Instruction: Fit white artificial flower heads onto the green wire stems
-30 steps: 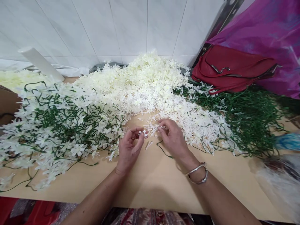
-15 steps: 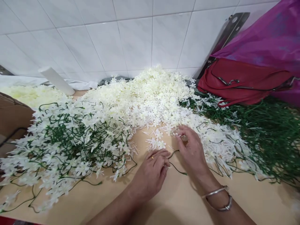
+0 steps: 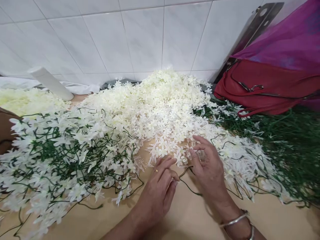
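Note:
My left hand [image 3: 160, 186], with a ring on one finger, rests low over the table, its thumb and fingers pinched on a thin dark green stem [image 3: 190, 190]. The stem forks between my two hands. My right hand [image 3: 208, 163] is at the front edge of the flower pile, thumb and forefinger closed on what looks like a white artificial flower; the fingertips partly hide it. Loose white artificial flowers [image 3: 163, 145] with thin pale stalks lie just beyond both hands.
A tall heap of white petals [image 3: 165, 93] stands against the tiled wall. White flowers on green stems [image 3: 75, 153] spread at left, bare green stems [image 3: 295, 143] at right. A red handbag [image 3: 267, 86], purple bag [image 3: 287, 43] and white cylinder [image 3: 51, 83] stand behind.
The view has moved closer and tilted down slightly. More loose white flowers lie near my fingers than before. My right hand has drawn back a little; my left keeps its pinch.

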Tool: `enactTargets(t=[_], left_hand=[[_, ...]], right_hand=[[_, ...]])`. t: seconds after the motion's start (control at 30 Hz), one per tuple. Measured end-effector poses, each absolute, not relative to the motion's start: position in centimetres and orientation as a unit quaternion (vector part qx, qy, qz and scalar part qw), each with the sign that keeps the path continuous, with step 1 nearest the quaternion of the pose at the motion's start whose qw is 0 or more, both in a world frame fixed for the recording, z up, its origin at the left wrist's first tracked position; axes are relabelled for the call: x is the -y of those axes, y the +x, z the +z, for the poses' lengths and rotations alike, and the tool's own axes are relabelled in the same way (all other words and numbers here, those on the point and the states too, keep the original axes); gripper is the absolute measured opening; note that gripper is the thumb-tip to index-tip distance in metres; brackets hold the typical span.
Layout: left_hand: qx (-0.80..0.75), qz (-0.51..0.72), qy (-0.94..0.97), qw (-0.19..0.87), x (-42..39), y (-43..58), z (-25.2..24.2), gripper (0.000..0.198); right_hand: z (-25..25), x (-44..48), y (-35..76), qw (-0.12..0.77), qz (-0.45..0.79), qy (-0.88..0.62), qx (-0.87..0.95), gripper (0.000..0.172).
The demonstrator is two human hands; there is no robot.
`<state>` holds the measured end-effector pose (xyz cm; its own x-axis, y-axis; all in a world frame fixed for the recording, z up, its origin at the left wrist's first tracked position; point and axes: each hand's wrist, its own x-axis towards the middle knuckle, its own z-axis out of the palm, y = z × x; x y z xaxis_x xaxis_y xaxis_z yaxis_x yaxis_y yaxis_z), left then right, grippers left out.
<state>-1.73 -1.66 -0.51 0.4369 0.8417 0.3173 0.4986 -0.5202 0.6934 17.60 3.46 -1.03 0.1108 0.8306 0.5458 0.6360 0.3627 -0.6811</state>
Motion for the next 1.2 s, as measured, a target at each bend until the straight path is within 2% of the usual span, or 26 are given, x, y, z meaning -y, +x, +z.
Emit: enactTargets(t=[0.1,0.2,0.3,0.4,0.47,0.63,0.8,1.0,1.1,1.2], left_hand=[[-0.4,0.33,0.812,0.269,1.7,-1.8,-0.5,0.017],[-0.379,0.308,0.827,0.28,1.6,-1.8,-0.7,0.017],[-0.366,0.286,0.843,0.272,1.6,-1.6,-1.0,0.015],[-0.383,0.273,0.847,0.248,1.7,-1.4,-1.1,0.015],[-0.403,0.258,0.844,0.243,1.9,-1.3,-0.8,0.016],[-0.424,0.208,0.841,0.263,0.9,-1.1,-0.1,0.017],[-0.444,0.253,0.811,0.284,-3.6,-1.1,-0.3,0.014],[-0.465,0.361,0.765,0.262,-2.9,-0.5,0.4,0.011],[-0.444,0.319,0.803,0.238,0.5,-0.2,0.5,0.015],[-0.36,0.271,0.864,0.226,2.6,-0.1,-0.1,0.017]], right_hand=[[-1.4,-3.8,18.0,0.465,0.084,-0.588,0.656,0.008],[-1.8,-3.7,18.0,0.455,0.198,-0.559,0.664,0.007],[-1.7,-3.5,17.7,0.509,0.293,-0.504,0.633,0.004],[-0.6,-3.2,17.5,0.561,0.275,-0.488,0.609,0.006],[0.6,-2.8,17.3,0.556,0.256,-0.51,0.605,0.007],[2.7,0.1,17.3,0.435,0.231,-0.541,0.681,0.008],[-0.2,3.1,20.2,0.39,0.229,-0.541,0.709,0.009],[-1.4,3.9,24.0,0.401,0.199,-0.626,0.638,0.01],[0.1,4.7,23.1,0.435,0.179,-0.598,0.649,0.008],[1.5,4.7,21.0,0.436,0.247,-0.567,0.653,0.009]])
